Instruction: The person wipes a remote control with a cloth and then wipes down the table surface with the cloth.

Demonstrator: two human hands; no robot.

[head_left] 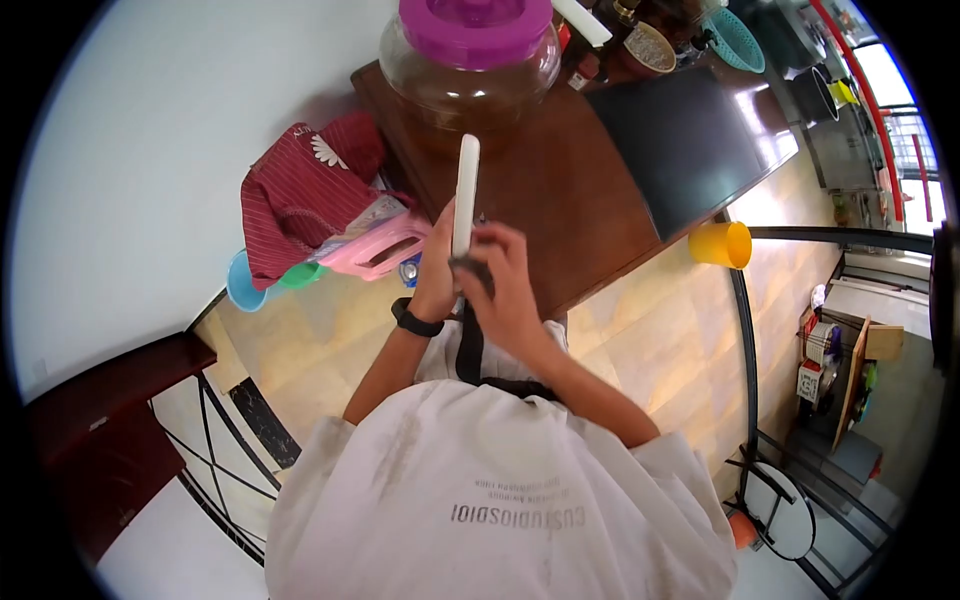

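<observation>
I see the left hand (435,272) clamped on a slim white object (466,195), edge-on by the table's near side, while the right hand (509,290) crooks blurred fingers beside it, their grip impossible to tell. A clumsy nudge there could loosen that hold, dropping it onto the brown table (572,190) or against the glass jar (425,82).

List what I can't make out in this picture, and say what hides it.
All in the head view:
White slab in the left hand: its broad faces, held edge-on to the camera.
Dark piece at the right hand: its full shape, partly covered by that hand.
Purple lid: its far side, cut off by the top edge.
Red striped cloth: it hides what lies beneath.
</observation>
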